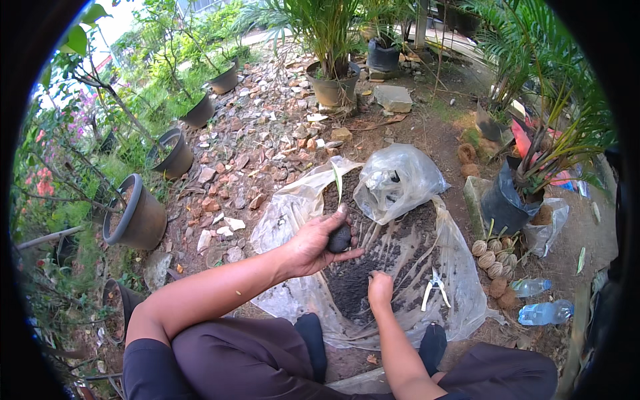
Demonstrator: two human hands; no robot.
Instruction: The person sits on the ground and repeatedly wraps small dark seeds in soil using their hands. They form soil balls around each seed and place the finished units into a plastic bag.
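My left hand (320,245) cups a dark, rounded ball of soil (340,238). From the thumb side of that hand rises a narrow green-and-white leaf (338,182); its base is hidden by the fingers. Lower and to the right, my right hand (381,290) is at the edge of a heap of dark, damp soil (350,292), with its fingers curled and mostly hidden. The soil lies on a spread clear plastic sheet (467,295). Pruning shears (436,290) with pale handles rest on the sheet, right of my right hand.
A bunched clear plastic bag (400,182) sits at the sheet's far side. To the right are string-wrapped balls (486,259), brown fibre balls (498,287), two plastic bottles (545,313) and a black-bagged palm (507,200). Broken bricks (255,160) and potted plants (140,215) lie left.
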